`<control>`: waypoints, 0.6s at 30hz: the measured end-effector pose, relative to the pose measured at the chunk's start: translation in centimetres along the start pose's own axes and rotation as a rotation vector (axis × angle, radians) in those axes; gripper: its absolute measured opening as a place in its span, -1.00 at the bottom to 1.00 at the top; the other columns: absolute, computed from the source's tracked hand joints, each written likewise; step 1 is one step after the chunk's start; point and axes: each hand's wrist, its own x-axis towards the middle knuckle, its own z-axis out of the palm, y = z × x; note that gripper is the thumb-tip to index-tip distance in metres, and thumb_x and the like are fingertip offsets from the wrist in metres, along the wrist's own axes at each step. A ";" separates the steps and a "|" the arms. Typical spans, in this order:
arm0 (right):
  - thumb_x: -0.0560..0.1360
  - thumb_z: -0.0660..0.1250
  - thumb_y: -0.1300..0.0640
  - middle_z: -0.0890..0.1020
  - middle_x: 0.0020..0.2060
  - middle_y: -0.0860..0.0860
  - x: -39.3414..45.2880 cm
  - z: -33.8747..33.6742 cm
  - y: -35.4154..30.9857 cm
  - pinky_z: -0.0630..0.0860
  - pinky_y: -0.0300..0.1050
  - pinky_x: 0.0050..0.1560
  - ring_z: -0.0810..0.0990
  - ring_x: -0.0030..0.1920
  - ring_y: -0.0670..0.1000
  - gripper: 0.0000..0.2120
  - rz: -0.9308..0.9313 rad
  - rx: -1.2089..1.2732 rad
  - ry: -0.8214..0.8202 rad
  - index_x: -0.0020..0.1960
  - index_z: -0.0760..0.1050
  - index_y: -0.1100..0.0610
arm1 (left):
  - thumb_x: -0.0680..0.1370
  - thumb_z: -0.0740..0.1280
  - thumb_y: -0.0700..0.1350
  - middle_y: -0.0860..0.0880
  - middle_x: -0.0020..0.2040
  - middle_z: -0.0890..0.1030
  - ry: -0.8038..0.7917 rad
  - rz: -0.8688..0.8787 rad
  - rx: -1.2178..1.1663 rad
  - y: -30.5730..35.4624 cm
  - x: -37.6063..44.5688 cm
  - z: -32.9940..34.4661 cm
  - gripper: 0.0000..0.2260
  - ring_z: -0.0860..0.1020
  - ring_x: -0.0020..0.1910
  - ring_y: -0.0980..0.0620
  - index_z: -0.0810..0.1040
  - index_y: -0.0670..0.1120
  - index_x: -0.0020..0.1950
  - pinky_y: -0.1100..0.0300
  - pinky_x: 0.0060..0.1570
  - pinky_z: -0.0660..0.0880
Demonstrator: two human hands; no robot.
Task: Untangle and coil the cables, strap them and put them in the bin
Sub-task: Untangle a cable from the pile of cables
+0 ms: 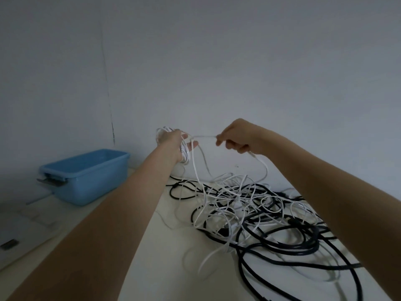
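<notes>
My left hand is raised above the table and holds a coil of white cable wound round it, loops showing above and below the palm. My right hand pinches the same white cable a short way to the right, and the strand runs taut between both hands. From the right hand the cable drops into a tangled heap of white cables and black cables on the white table. The blue bin stands at the left, open, against the wall.
A grey latch handle sticks out of the bin's near end. Flat pale sheets and a small dark object lie at the table's left edge. A plain wall rises close behind the table.
</notes>
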 end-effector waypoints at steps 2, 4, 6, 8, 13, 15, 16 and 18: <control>0.59 0.20 0.21 0.53 -0.41 0.10 -0.5 0.7 -0.7 0.22 -0.33 -0.62 0.29 -0.61 -0.12 -0.79 -0.028 0.149 -0.075 0.04 0.54 0.32 | 0.65 0.10 -0.21 -0.14 -0.19 0.49 -0.030 -0.028 -0.042 -0.2 -0.5 1.2 -0.80 0.51 -0.38 -0.06 0.39 -0.22 -0.14 0.15 -0.50 0.54; 0.59 0.19 0.20 0.61 -0.21 0.14 -1.2 1.6 -1.0 0.40 -0.31 -0.52 0.49 -0.46 -0.07 -0.76 -0.020 0.216 -0.256 0.13 0.50 0.34 | 0.65 0.07 -0.19 -0.14 -0.22 0.50 -0.077 -0.039 -0.050 -0.1 -1.0 2.1 -0.77 0.54 -0.43 -0.04 0.42 -0.20 -0.14 0.21 -0.54 0.51; 0.59 0.18 0.21 0.57 -0.03 0.18 -1.8 2.3 -0.5 0.55 -0.26 -0.38 0.61 -0.29 0.02 -0.75 0.033 0.232 -0.360 0.16 0.48 0.36 | 0.67 0.03 -0.15 -0.18 -0.20 0.50 -0.134 -0.042 -0.057 0.2 -1.5 2.7 -0.70 0.55 -0.35 -0.04 0.43 -0.23 -0.16 0.14 -0.38 0.51; 0.62 0.14 0.19 0.50 0.09 0.19 -1.8 3.0 0.2 0.63 -0.19 -0.26 0.62 -0.15 0.10 -0.73 0.085 0.244 -0.391 0.14 0.49 0.35 | 0.68 0.01 -0.11 -0.20 -0.15 0.51 -0.195 -0.055 -0.064 0.4 -2.1 2.9 -0.65 0.53 -0.23 -0.05 0.44 -0.24 -0.16 0.09 -0.19 0.48; 0.59 0.20 0.03 0.51 0.03 0.04 -0.7 4.0 0.6 0.57 -0.21 -0.23 0.51 -0.18 0.01 -0.69 0.005 -0.236 -0.177 0.01 0.62 0.21 | 0.68 0.01 -0.15 -0.21 0.07 0.55 -0.255 0.035 -0.152 0.2 -3.3 2.8 -0.71 0.48 0.27 -0.24 0.36 -0.19 -0.17 0.01 0.16 0.44; 0.58 0.21 0.01 0.44 -0.27 0.01 -0.6 3.8 0.4 0.44 -0.27 -0.34 0.39 -0.35 -0.06 -0.67 -0.024 -0.382 -0.104 0.00 0.64 0.22 | 0.68 0.01 -0.13 -0.23 0.24 0.53 -0.262 0.079 -0.108 0.5 -3.5 2.7 -0.74 0.50 0.24 -0.26 0.33 -0.17 -0.14 0.02 0.13 0.47; 0.58 0.21 0.01 0.38 -0.35 0.00 -0.4 3.8 0.2 0.39 -0.27 -0.36 0.34 -0.39 -0.07 -0.67 -0.033 -0.433 -0.085 0.00 0.64 0.22 | 0.68 0.01 -0.11 -0.22 0.27 0.52 -0.278 0.092 -0.070 0.6 -3.4 2.5 -0.76 0.53 0.18 -0.26 0.33 -0.17 -0.12 0.03 0.11 0.49; 0.57 0.23 -0.01 0.43 -0.37 0.03 -0.2 3.9 0.1 0.32 -0.27 -0.34 0.34 -0.39 -0.05 -0.66 -0.062 -0.493 -0.062 0.02 0.65 0.22 | 0.68 0.01 -0.08 -0.22 0.21 0.57 -0.323 0.102 -0.014 1.0 -3.2 2.3 -0.77 0.60 -0.03 -0.21 0.34 -0.16 -0.07 0.03 0.06 0.52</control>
